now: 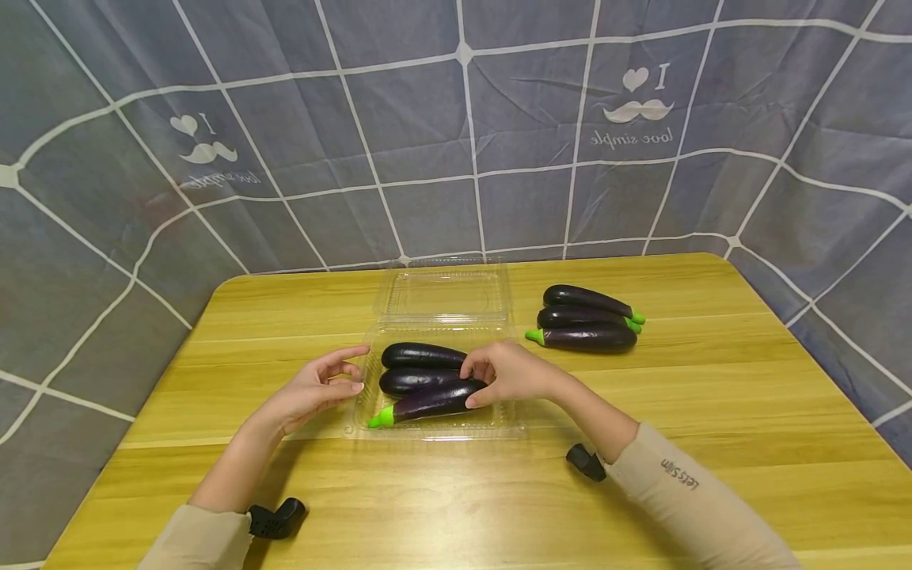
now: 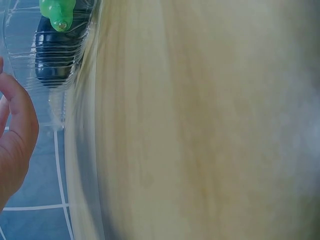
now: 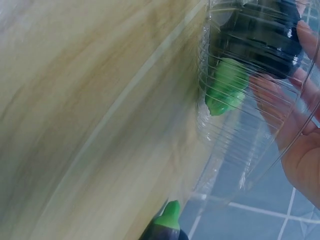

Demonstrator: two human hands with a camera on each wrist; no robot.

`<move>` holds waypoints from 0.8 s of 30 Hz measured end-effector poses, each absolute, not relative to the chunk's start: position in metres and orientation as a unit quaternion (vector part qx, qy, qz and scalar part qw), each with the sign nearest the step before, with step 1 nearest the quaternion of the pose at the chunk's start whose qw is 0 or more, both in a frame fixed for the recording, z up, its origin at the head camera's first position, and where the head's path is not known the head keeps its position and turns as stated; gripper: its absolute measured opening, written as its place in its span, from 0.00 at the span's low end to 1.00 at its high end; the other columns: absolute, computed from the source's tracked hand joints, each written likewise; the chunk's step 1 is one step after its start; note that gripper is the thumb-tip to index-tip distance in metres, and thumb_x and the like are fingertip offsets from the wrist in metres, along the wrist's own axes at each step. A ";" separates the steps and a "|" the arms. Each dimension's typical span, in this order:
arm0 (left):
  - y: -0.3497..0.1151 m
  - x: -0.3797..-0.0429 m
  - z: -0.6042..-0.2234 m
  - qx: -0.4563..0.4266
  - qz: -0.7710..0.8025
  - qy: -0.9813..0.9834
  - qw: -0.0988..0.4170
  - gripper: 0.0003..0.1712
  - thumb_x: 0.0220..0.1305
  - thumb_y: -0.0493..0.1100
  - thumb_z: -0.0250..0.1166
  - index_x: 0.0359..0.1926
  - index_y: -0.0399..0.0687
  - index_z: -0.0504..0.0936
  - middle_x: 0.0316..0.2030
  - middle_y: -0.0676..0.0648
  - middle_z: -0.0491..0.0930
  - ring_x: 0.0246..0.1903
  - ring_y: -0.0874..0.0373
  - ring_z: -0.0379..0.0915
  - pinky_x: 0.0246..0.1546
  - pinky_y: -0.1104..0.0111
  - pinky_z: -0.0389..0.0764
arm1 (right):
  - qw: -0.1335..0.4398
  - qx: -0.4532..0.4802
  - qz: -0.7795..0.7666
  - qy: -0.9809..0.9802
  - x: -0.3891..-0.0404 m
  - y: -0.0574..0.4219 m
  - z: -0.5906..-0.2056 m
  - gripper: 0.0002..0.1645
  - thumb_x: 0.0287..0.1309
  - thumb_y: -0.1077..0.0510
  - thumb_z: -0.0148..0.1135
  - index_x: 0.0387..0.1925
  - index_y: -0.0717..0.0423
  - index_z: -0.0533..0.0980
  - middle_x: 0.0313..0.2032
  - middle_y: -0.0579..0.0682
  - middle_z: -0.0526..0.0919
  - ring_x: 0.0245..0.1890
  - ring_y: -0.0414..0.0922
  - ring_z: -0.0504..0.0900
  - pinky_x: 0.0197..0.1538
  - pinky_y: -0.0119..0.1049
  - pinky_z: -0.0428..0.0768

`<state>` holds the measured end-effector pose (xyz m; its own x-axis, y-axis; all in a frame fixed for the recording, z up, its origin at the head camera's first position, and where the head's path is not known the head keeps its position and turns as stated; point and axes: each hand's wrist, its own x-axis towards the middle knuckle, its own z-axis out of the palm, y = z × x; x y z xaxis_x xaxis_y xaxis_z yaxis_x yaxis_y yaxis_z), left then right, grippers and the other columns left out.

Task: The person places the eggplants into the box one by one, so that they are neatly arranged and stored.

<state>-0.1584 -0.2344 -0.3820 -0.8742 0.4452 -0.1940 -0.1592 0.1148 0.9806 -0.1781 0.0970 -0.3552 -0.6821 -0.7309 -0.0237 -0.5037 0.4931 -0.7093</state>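
Observation:
A clear plastic clamshell box (image 1: 442, 434) lies with its lid back and holds three dark purple eggplants. The nearest eggplant (image 1: 427, 402) lies at a slant, its green stem (image 1: 381, 417) towards the front left. My right hand (image 1: 514, 370) grips its thick end between thumb and fingers. Behind it, the middle eggplant (image 1: 413, 381) and the far eggplant (image 1: 420, 354) lie side by side, their right ends hidden by that hand. My left hand (image 1: 313, 389) is at the box's left wall, fingers loosely bent, holding nothing. The right wrist view shows a green stem (image 3: 227, 86) through the clear wall.
Three more eggplants (image 1: 587, 339) lie together on the wooden table (image 1: 684, 412), right of the box. The clear lid (image 1: 445, 293) stretches towards the table's back edge. A grey checked curtain (image 1: 527, 119) hangs behind the table and along both sides.

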 end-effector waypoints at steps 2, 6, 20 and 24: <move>-0.234 -0.158 -0.382 0.101 0.656 0.712 0.230 0.38 0.60 0.31 0.60 0.69 0.35 0.54 0.40 0.47 0.69 0.37 0.62 0.71 0.39 0.72 0.77 | 0.166 -0.365 -0.343 0.849 -0.177 0.097 -0.355 0.18 0.46 0.55 0.72 0.40 0.57 0.78 0.32 0.46 0.79 0.34 0.41 0.75 0.40 0.31 0.75; -0.235 -0.158 -0.381 0.102 0.654 0.713 0.231 0.38 0.61 0.31 0.60 0.69 0.35 0.53 0.40 0.47 0.69 0.38 0.61 0.71 0.40 0.71 0.77 | 0.165 -0.369 -0.336 0.850 -0.177 0.097 -0.355 0.18 0.46 0.56 0.72 0.40 0.57 0.78 0.32 0.47 0.79 0.34 0.42 0.76 0.40 0.31 0.75; -0.234 -0.156 -0.380 0.097 0.656 0.712 0.233 0.38 0.61 0.32 0.61 0.69 0.35 0.54 0.41 0.46 0.69 0.38 0.61 0.71 0.40 0.72 0.77 | 0.168 -0.382 -0.338 0.843 -0.178 0.096 -0.355 0.18 0.48 0.57 0.72 0.40 0.59 0.78 0.34 0.49 0.80 0.35 0.43 0.78 0.40 0.29 0.76; -0.234 -0.157 -0.381 0.100 0.655 0.713 0.231 0.38 0.61 0.32 0.60 0.69 0.35 0.53 0.40 0.47 0.69 0.38 0.62 0.71 0.40 0.72 0.77 | 0.169 -0.386 -0.344 0.839 -0.179 0.096 -0.355 0.17 0.49 0.58 0.71 0.40 0.60 0.78 0.34 0.50 0.81 0.36 0.44 0.79 0.41 0.29 0.77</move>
